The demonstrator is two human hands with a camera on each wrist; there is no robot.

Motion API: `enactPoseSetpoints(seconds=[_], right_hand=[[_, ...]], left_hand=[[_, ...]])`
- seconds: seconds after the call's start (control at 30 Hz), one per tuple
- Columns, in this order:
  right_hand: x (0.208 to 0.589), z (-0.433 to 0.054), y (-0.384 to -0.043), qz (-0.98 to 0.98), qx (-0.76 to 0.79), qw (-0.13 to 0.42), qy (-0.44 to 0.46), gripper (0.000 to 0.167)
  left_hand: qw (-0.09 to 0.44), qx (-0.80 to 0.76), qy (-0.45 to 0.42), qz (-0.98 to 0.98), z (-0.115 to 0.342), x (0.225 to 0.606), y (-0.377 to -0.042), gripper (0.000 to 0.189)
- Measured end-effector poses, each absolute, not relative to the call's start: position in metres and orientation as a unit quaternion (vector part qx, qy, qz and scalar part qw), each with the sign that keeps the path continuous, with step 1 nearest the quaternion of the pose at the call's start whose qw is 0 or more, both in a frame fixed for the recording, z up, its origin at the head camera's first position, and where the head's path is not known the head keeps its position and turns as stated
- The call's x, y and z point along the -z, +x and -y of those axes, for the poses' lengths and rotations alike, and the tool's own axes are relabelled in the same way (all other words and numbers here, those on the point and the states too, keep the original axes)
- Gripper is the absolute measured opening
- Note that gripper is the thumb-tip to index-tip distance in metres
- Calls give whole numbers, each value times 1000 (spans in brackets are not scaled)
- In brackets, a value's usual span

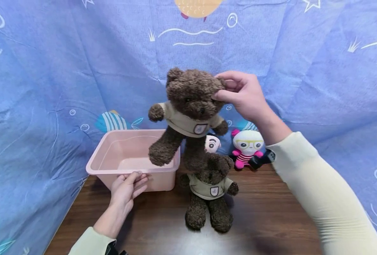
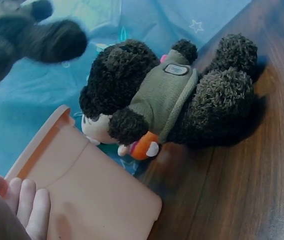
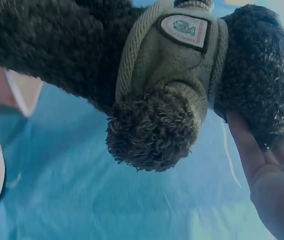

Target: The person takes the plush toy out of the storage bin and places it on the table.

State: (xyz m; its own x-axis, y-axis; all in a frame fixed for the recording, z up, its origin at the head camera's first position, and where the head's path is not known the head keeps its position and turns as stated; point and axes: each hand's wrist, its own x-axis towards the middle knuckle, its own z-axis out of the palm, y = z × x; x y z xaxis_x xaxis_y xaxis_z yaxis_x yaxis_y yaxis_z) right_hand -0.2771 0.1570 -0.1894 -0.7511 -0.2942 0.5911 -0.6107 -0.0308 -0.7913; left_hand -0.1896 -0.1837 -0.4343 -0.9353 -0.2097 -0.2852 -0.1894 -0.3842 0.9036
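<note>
A dark brown teddy bear [image 1: 188, 120] in a beige sweater with a badge hangs in the air. My right hand [image 1: 244, 94] grips it by the side of its head, with thumb in front and fingers behind. Its legs dangle beside the right end of a pink plastic bin [image 1: 161, 180]. My left hand [image 1: 124, 189] holds that bin's front rim between thumb and fingers. A second brown teddy bear [image 1: 207, 187] in a similar sweater sits on the table, right of the bin; the raised bear's foot overlaps its head in the head view.
Behind the seated bear stands a doll with a white face [image 1: 212, 143], mostly hidden. A white and pink plush toy [image 1: 247, 145] with yellow glasses sits farther right. A blue patterned cloth [image 1: 112, 71] hangs around the dark wooden table [image 1: 265, 212].
</note>
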Motion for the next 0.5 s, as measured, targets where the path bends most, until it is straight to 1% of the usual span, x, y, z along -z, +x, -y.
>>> enactPoseSetpoints(seconds=[0.17,0.5], right_hand=[[190,-195,-264,695,-633,136,314,30],[212,-264,-249,677,-667,141,278,35]], left_hand=[[9,808,188,558,184,435,-189,19],[11,807,191,558,182,434,-190,20]])
